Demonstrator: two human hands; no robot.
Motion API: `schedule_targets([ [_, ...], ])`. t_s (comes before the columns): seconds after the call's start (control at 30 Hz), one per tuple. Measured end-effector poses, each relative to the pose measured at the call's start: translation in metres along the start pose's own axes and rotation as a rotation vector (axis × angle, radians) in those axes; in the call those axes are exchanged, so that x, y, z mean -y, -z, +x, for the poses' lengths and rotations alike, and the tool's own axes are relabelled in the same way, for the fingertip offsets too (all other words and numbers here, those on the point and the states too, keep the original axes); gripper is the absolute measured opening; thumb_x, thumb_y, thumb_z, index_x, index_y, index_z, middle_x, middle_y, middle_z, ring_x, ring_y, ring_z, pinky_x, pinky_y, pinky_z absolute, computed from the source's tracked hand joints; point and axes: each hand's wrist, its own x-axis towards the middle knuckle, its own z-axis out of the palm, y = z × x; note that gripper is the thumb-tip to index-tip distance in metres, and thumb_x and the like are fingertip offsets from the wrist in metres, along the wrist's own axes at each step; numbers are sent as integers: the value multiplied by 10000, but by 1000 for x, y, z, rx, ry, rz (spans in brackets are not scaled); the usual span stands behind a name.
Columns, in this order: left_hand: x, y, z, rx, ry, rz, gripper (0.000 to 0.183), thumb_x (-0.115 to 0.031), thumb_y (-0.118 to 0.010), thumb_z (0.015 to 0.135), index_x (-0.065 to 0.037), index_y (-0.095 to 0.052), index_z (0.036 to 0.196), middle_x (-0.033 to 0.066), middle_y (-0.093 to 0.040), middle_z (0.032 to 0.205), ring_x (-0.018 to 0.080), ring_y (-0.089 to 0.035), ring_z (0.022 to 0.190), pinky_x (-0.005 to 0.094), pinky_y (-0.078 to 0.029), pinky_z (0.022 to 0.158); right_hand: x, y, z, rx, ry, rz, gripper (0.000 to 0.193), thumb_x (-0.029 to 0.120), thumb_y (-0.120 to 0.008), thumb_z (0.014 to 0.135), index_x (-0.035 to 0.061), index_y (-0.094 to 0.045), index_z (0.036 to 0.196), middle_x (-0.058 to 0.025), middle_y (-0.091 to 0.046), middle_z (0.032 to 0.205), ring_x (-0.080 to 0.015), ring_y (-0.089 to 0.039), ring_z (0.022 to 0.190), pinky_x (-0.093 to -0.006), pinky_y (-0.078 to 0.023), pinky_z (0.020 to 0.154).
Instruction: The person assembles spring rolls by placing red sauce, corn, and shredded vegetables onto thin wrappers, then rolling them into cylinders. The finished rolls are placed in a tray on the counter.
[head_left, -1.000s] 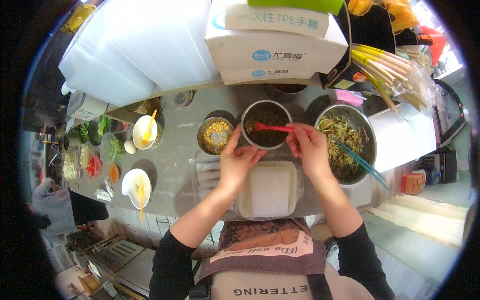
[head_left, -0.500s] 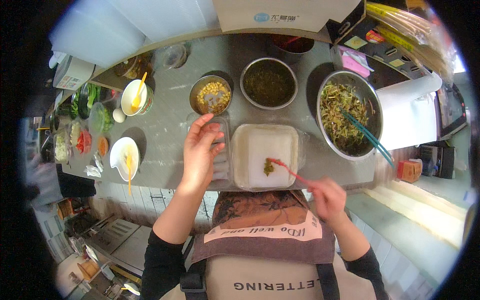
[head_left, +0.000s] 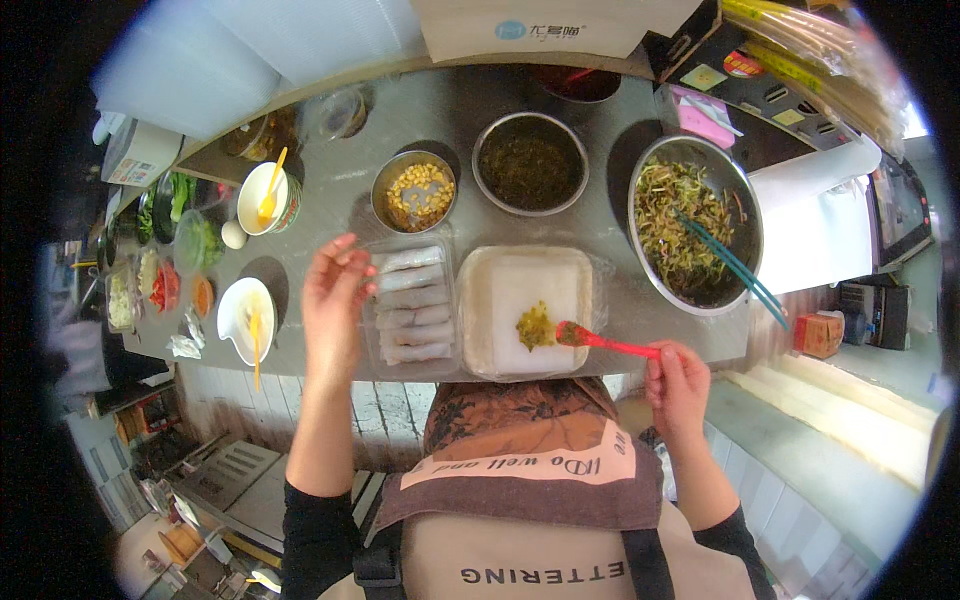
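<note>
My right hand (head_left: 682, 390) grips the handle of a small red spoon (head_left: 625, 345). The spoon's bowl is just right of a heap of chopped yellow-green filling (head_left: 537, 325). This filling lies on a white square sheet (head_left: 512, 345) in a shallow, wrapped tray (head_left: 475, 300). My left hand (head_left: 335, 300) holds nothing, its fingers loosely bent and apart, over the left edge of a clear plastic box (head_left: 448, 362). Several white rolls (head_left: 415, 298) lie stacked in that box.
Behind stand a metal bowl of yellow kernels (head_left: 418, 192), a bowl of dark greens (head_left: 532, 165) and a large bowl of shredded vegetables (head_left: 668, 215) with teal chopsticks (head_left: 735, 270). At left are two white bowls with yellow spoons, an egg (head_left: 233, 235) and small tubs.
My left hand has moved left and nearer, uncovering the box of rolls. The spoon has drawn back rightward from the filling, which looks larger and more spread.
</note>
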Motion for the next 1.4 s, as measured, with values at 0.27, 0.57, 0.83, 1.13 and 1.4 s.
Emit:
schedule_targets([
  [0.27, -32, -41, 117, 456, -508, 1250, 266, 10, -620, 769, -53, -684, 1019, 180, -680, 903, 292, -663, 800, 372, -510, 711, 43, -103, 68, 384, 213, 123, 375, 266, -430, 1024, 6, -494, 1286, 12, -529, 853, -62, -426, 655, -166, -341, 541],
  [0.57, -26, -54, 118, 458, -491, 1562, 317, 37, -548, 749, -67, -710, 1001, 213, -677, 921, 396, -649, 907, 458, -512, 849, 10, 65, 39, -501, 314, 392, 88, 182, -590, 951, 114, -554, 994, 23, -550, 799, -58, -498, 650, -166, -406, 524],
  [0.83, -32, -47, 109, 498, -494, 1305, 202, 18, -617, 713, -34, -702, 889, 211, -676, 842, 378, -657, 850, 442, -522, 781, 74, 75, 97, -527, 516, 16, 71, 131, -625, 926, 62, -636, 939, 14, -554, 738, -64, -485, 636, -182, -369, 535],
  [1.13, 0, -53, 121, 512, -456, 1391, 172, -10, -695, 659, -55, -725, 822, 185, -679, 793, 349, -664, 754, 399, -537, 722, 130, 47, 140, -49, 723, -384, 195, 175, -621, 938, 24, -527, 858, 3, -524, 703, -72, -515, 655, -226, -448, 555],
  [1.4, -3, -54, 114, 446, -556, 1349, 132, 11, -672, 686, -52, -728, 787, 192, -676, 783, 355, -660, 743, 403, -531, 736, 106, 49, 137, 187, 696, -459, 176, 108, -546, 960, -48, -580, 887, -109, -550, 914, -135, -599, 699, -226, -545, 504],
])
